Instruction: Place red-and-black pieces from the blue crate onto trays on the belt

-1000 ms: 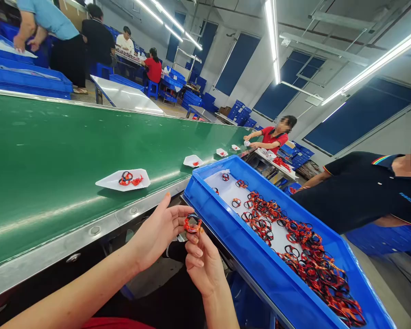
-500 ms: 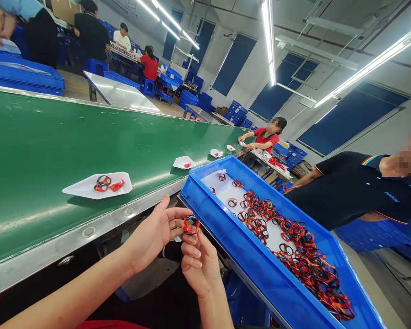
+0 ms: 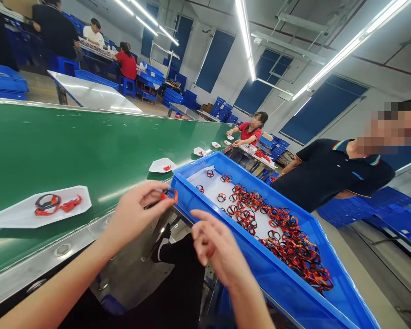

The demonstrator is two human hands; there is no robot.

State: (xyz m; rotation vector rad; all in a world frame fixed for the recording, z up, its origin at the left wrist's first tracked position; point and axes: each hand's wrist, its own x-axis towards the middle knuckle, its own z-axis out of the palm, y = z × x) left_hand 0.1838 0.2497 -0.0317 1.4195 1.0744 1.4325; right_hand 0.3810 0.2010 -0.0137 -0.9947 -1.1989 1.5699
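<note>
My left hand (image 3: pixel 133 212) pinches a small red and black wire ring (image 3: pixel 167 195) just above the metal edge of the green conveyor belt (image 3: pixel 71 151). My right hand (image 3: pixel 215 244) hovers lower and to the right, near the wall of a blue crate (image 3: pixel 205 214); it is blurred by motion and its fingers are loosely curled with nothing seen in them. The crate holds several red and black wire rings (image 3: pixel 281 237) on a white liner. A white tray (image 3: pixel 30 210) with a black ring and red pieces rides the belt at the left.
More white trays (image 3: pixel 162 165) sit farther along the belt. A person in a black shirt (image 3: pixel 332 176) stands right beside the crate. A person in red (image 3: pixel 248 132) works at the belt's far end. Blue crates and other workers fill the background.
My left hand took the wire ring up and left toward the belt while my right hand let go and dropped away. The near white tray travelled left along the belt.
</note>
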